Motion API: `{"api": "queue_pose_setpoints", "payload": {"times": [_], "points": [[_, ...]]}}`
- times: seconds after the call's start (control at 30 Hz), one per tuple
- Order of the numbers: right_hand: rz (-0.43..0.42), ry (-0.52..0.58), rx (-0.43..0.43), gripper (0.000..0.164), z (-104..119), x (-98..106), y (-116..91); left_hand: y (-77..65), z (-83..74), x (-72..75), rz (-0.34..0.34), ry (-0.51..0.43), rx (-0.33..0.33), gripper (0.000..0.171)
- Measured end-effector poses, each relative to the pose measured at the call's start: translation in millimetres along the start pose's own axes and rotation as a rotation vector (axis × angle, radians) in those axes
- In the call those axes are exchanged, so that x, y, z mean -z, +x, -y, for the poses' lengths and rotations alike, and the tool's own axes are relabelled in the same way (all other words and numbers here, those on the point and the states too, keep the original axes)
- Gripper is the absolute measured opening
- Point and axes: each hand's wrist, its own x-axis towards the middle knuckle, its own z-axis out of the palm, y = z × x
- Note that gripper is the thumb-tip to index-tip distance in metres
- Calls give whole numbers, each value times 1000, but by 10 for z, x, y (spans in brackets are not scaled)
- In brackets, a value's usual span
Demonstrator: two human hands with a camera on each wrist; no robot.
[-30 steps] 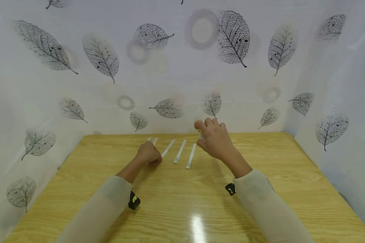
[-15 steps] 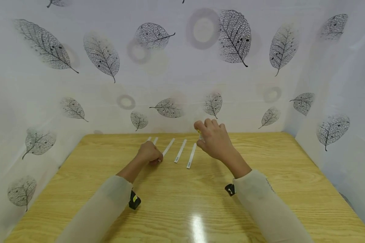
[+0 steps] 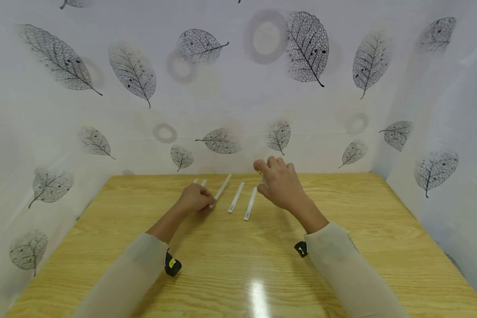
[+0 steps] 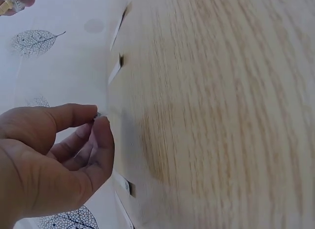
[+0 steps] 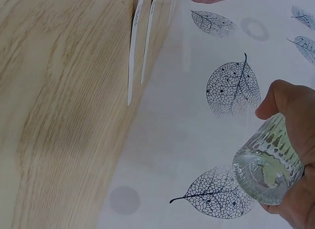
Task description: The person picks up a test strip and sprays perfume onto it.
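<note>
The left hand [image 3: 196,198] has its thumb and fingertips brought together, nipping the near end of a narrow white paper strip [image 3: 223,187] above the wooden table [image 3: 230,265], left of the middle. The right hand [image 3: 281,182] is raised near the table's back edge, thumb and fingers curved around a clear ribbed glass [image 5: 268,162]. The pinched strip's long axis runs away from the person, slanting right towards the leaf-patterned backdrop [image 3: 238,106]; its far end reaches beyond those of the two strips [image 3: 243,201] to its right, which slant much the same way. The glass is tipped, its base turned towards the right wrist camera. Its upper part is covered by the hand, and whether the yellowish patch belongs to its contents cannot be told. Two further strips [image 3: 204,182] are mostly hidden behind the left hand. From the left wrist the pinched strip is barely discernible, only a small dark tip showing; the lettering on the strips is too small to read.
</note>
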Motion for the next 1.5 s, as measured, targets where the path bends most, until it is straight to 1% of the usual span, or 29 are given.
{"api": "queue_pose_setpoints", "payload": {"times": [0.2, 0.4, 0.5, 0.7, 0.77, 0.97, 1.13, 1.37, 1.5], "points": [[-8, 10, 0, 46, -17, -12, 4, -59, -47, -36, 42, -101, -49, 16], [8, 15, -14, 45, -24, -29, -6, -144, -124, -122, 113, -261, -110, 15], [3, 17, -12, 45, -28, -48, -9, -192, -172, -159, 128, -314, -132, 13], [-14, 16, -8, 45, -44, -98, -11, -292, -267, -219, 123, -348, -169, 14], [-17, 13, -9, 45, -52, -114, -14, -325, -298, -237, 133, -361, -179, 15], [-15, 12, -6, 45, -73, -158, -21, -426, -374, -266, 165, -397, -177, 17], [-16, 16, -15, 44, -85, -183, -38, -474, -408, -295, 192, -420, -182, 16], [-59, 12, -12, 43, -88, -214, -63, -589, -467, -313, 218, -433, -180, 17], [-83, 7, -11, 42, -104, -225, -71, -615, -489, -313, 230, -426, -188, 17]]}}
